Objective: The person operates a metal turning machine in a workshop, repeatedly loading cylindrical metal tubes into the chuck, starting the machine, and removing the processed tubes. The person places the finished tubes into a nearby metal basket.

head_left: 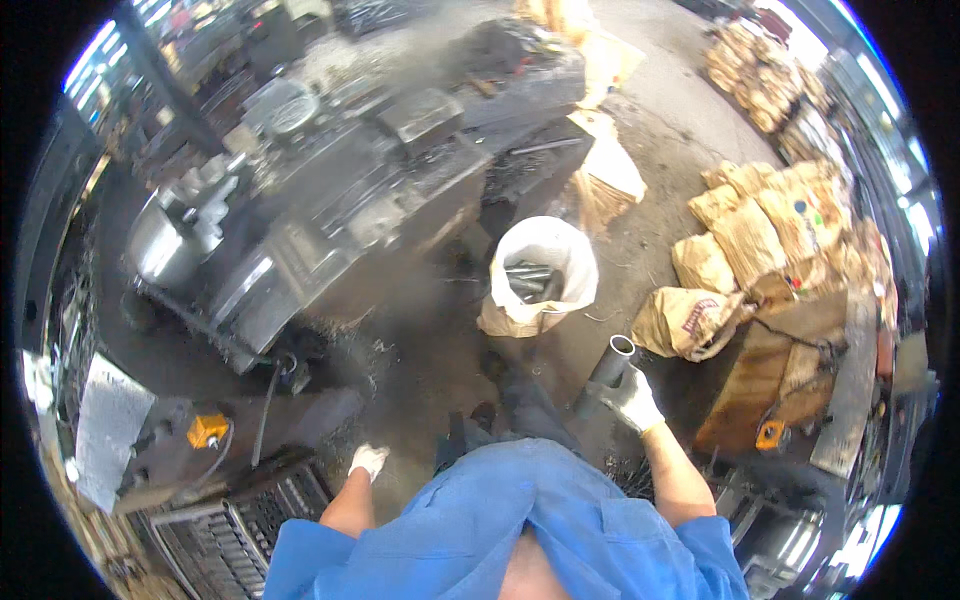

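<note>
My right hand (632, 400), in a whitish work glove, is wrapped round a dark metal tube (603, 376). The tube is tilted, and its bright ring-shaped end points up and away from me. At my left side hangs my left hand (369, 461), gloved too, with loose fingers and nothing visible in it. Ahead of me a white-lined sack (503, 270) stands with its mouth wide, and several grey metal tubes (530, 284) lie inside. The held tube is to the right of this sack and apart from it.
A lathe (300, 260) with a shiny chuck (165, 245) fills the left side. Stuffed tan sacks (740, 240) are piled at the right, near a rusty brown metal panel (775, 375). Another pale sack (608, 170) stands past the lathe's far end. A tool rack (240, 530) sits at lower left.
</note>
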{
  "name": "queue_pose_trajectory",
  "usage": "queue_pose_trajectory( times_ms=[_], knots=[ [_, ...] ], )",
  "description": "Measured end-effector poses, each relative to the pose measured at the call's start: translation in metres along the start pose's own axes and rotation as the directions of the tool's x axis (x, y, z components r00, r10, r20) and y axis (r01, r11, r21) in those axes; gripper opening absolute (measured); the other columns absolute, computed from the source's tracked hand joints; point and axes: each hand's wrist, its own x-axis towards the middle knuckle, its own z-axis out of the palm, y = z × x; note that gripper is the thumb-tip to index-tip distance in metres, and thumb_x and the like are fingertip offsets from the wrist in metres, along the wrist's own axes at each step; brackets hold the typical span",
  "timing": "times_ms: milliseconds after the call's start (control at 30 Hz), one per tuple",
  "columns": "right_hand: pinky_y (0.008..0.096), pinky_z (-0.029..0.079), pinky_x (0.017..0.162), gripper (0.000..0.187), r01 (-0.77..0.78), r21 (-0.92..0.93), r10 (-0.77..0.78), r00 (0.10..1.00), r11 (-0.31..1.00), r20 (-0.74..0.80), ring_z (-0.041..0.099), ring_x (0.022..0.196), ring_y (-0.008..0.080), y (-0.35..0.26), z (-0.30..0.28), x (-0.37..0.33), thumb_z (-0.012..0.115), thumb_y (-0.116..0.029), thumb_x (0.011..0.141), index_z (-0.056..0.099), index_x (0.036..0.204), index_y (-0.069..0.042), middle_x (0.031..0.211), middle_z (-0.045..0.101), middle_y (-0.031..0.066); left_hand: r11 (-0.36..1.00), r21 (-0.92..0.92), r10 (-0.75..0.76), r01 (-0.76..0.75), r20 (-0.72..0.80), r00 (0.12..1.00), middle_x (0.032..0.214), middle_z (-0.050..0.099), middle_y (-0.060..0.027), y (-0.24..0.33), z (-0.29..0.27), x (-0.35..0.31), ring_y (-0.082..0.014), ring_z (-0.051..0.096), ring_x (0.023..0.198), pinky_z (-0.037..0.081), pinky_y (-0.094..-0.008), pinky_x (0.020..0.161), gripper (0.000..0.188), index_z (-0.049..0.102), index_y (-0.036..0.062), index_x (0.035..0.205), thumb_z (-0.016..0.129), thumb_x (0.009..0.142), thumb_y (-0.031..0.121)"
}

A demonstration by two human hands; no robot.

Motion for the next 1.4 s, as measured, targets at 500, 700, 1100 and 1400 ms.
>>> queue_pose_trajectory(
  times_ms=[500,700,1100,1400],
  knots=[
    [0.0455,0.061,0.092,0.068,0.737,0.176,-0.740,0.572,0.653,0.353,0.076,0.107,0.0390,-0.303,0.038,0.213,0.096,-0.039,0.076,0.068,0.128,-0.005,0.113,0.077,0.0211,0.156,-0.938,-0.975,-0.311,-0.196,0.102,0.135,0.067,-0.0265,0.007,-0.065,-0.109,-0.0393,0.064,0.124,0.048,-0.0470,0.110,0.065,0.054,-0.0079,0.149,0.061,0.108,0.043],
    [0.0453,0.064,0.084,0.064,0.866,0.207,-0.889,0.432,0.456,0.149,0.078,0.098,0.0382,-0.385,0.075,0.238,0.095,-0.040,0.077,0.069,0.126,-0.006,0.109,0.078,0.0187,0.198,-0.920,-0.946,-0.339,-0.089,-0.312,0.154,0.055,-0.0347,-0.012,-0.187,-0.178,-0.0466,0.057,0.138,0.044,-0.0479,0.117,0.073,0.044,-0.0115,0.155,0.046,0.114,0.049],
    [0.0464,0.064,0.081,0.056,0.917,-0.018,-0.820,0.365,0.398,0.441,0.078,0.095,0.0386,-0.425,0.027,0.280,0.092,-0.038,0.081,0.074,0.130,-0.015,0.104,0.079,0.0168,0.591,-0.806,-0.738,0.035,-0.557,-0.381,0.121,0.070,-0.0264,-0.054,-0.183,-0.157,-0.0430,0.069,0.109,0.053,-0.0477,0.098,0.037,0.064,-0.0041,0.134,0.057,0.112,0.025],
    [0.0446,0.054,0.112,0.049,0.975,0.209,-0.815,-0.063,0.073,0.577,0.069,0.131,0.0316,-0.675,0.000,0.303,0.085,-0.018,0.089,0.075,0.136,-0.010,0.146,0.069,0.0157,0.130,-0.700,-0.988,-0.702,-0.151,-0.033,0.131,0.070,-0.0176,-0.098,-0.136,-0.135,-0.0304,0.067,0.115,0.051,-0.0402,0.104,0.051,0.057,-0.0049,0.149,0.061,0.112,0.031]
  ],
)
